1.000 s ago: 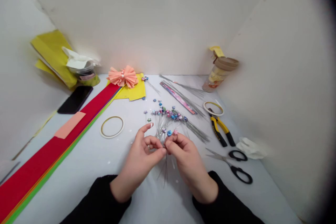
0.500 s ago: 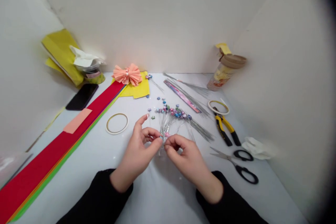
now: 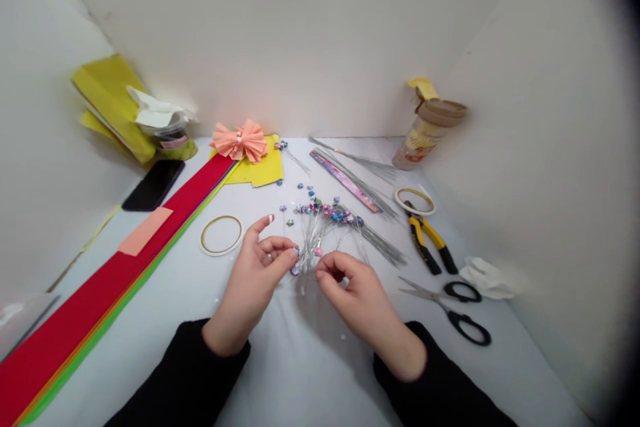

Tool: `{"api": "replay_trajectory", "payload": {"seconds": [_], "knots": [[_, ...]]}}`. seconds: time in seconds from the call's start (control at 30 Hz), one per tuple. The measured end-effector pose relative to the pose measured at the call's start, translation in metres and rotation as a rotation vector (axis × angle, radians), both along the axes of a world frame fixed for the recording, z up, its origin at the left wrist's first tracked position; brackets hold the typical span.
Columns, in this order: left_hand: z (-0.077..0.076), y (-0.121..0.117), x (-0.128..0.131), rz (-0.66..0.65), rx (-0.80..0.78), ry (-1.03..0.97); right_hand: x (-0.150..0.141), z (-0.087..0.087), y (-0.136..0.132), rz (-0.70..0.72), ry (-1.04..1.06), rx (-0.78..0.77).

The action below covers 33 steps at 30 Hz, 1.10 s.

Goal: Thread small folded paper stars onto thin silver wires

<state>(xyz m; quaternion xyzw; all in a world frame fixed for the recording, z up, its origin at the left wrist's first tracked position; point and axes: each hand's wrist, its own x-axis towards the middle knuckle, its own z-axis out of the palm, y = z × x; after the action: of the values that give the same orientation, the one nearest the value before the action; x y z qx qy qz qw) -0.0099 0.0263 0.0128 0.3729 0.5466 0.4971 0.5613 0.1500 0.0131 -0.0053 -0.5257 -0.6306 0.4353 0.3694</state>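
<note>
My left hand (image 3: 253,277) pinches a small blue folded paper star (image 3: 297,251) between thumb and forefinger, with the little finger raised. Just below its fingertips shows a purple-blue star (image 3: 295,271). To the right, my right hand (image 3: 353,287) has thumb and forefinger pressed together; whatever is in that pinch is too small to see. A pink star (image 3: 318,251) sits right by its fingertips. Beyond both hands lies a bunch of thin silver wires (image 3: 314,233) tipped with several colourful stars (image 3: 333,213). Loose stars (image 3: 291,222) dot the table nearby.
At left run long stacked paper sheets (image 3: 100,287), red on top, a peach paper bow (image 3: 241,140), a phone (image 3: 153,185) and a tape roll (image 3: 221,235). On the right are pliers (image 3: 430,240), another tape roll (image 3: 415,201), scissors (image 3: 447,307), crumpled tissue (image 3: 489,278) and a cup (image 3: 425,133).
My hands have moved apart: the left shifted left with the blue star, while the right stayed nearly in place. The purple-blue star below the left fingertips now shows.
</note>
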Motion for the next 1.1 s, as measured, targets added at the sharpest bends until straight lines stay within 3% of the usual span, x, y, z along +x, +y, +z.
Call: {"api": "replay_trajectory", "payload": {"seconds": [0.2, 0.3, 0.4, 0.5, 0.67, 0.83, 1.1], "knots": [[-0.013, 0.008, -0.031, -0.215, 0.036, 0.627, 0.001, 0.002, 0.001, 0.056, 0.063, -0.058], [-0.013, 0.011, -0.041, -0.198, 0.086, 0.723, 0.002, 0.001, 0.002, 0.047, 0.087, -0.087], [-0.007, 0.011, -0.038, -0.105, 0.126, 0.581, 0.004, 0.000, 0.002, 0.021, 0.145, -0.084], [-0.004, 0.008, -0.027, -0.036, 0.082, 0.272, 0.007, 0.001, 0.004, 0.035, 0.228, -0.113], [-0.007, 0.003, -0.014, -0.076, -0.034, -0.089, 0.012, 0.006, 0.006, 0.072, 0.322, -0.178], [-0.008, -0.001, -0.011, -0.178, -0.063, -0.131, 0.012, 0.007, 0.005, 0.064, 0.354, -0.171], [-0.010, -0.003, -0.012, -0.194, -0.041, -0.047, 0.011, 0.009, 0.004, 0.041, 0.304, -0.173]]}}
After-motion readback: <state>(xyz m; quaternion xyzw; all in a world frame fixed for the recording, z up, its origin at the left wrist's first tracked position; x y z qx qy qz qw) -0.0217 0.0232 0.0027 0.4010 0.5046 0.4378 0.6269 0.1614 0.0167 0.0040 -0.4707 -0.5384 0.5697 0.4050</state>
